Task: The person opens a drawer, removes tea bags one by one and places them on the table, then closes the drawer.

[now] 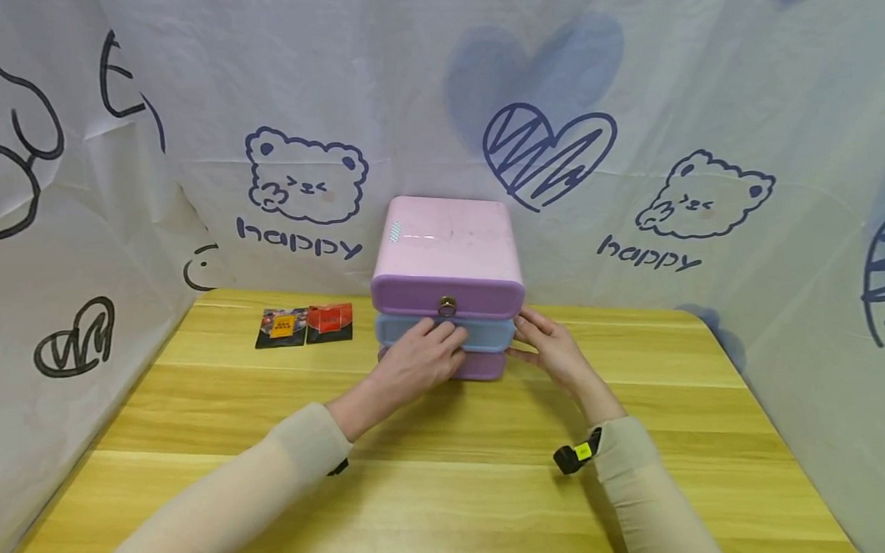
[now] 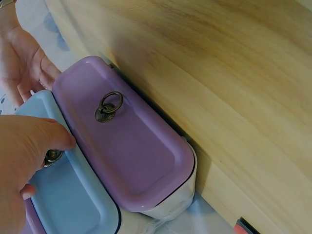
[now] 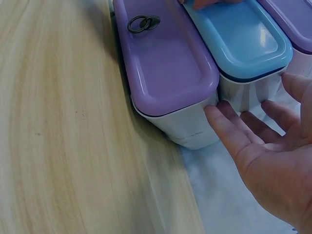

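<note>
While your left hand [image 1: 417, 361] curls round the brass-coloured metal pull [image 2: 52, 158] of the rounded blue drawer [image 1: 491, 334] between two purple drawers [image 1: 483, 367], your right hand [image 1: 559, 360] extends relaxed fingers beside it; all look closed: gripping seems done, drawing out left.

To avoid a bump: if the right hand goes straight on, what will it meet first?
The right hand would probably meet the cabinet first, on its white side; it looks very near and may already touch.
</note>
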Action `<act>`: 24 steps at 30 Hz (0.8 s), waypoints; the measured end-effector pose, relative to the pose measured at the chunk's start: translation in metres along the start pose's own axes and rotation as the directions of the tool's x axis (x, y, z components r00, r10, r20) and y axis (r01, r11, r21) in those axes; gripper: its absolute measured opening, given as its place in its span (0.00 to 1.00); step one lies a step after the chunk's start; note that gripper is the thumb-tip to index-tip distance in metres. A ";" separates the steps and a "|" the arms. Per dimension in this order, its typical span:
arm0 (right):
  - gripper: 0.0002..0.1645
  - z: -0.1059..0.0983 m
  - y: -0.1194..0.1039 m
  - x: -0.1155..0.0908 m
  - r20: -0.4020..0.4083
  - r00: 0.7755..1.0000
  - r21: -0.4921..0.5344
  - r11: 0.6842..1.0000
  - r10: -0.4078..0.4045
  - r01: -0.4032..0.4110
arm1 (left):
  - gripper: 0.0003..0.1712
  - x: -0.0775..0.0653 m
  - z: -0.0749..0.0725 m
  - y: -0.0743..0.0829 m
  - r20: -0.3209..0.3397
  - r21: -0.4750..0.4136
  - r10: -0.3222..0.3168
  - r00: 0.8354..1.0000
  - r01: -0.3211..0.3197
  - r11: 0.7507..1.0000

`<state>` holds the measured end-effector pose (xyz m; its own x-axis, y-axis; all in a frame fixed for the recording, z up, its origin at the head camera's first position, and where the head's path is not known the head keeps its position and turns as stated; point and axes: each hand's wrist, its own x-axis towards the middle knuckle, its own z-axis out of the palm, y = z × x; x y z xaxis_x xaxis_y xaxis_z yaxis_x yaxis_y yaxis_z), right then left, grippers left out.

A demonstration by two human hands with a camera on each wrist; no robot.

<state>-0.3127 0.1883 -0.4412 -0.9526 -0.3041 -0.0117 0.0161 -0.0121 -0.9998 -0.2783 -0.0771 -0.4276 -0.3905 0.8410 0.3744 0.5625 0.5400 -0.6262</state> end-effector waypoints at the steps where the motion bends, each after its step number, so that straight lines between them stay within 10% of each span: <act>1: 0.34 0.000 0.000 0.000 0.001 1.000 0.000 1.000 0.000 0.000 | 0.05 0.000 0.000 0.000 0.001 0.002 -0.002 1.000 0.002 1.000; 24: 0.34 0.000 0.000 -0.001 0.003 1.000 0.005 1.000 -0.008 0.008 | 0.05 -0.007 -0.003 0.004 -0.047 -0.037 -0.080 0.996 0.078 0.996</act>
<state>-0.3122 0.1888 -0.4409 -0.9517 -0.3069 -0.0033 0.0097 -0.0192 -0.9998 -0.2714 -0.0807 -0.4304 -0.3998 0.7957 0.4549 0.5569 0.6051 -0.5690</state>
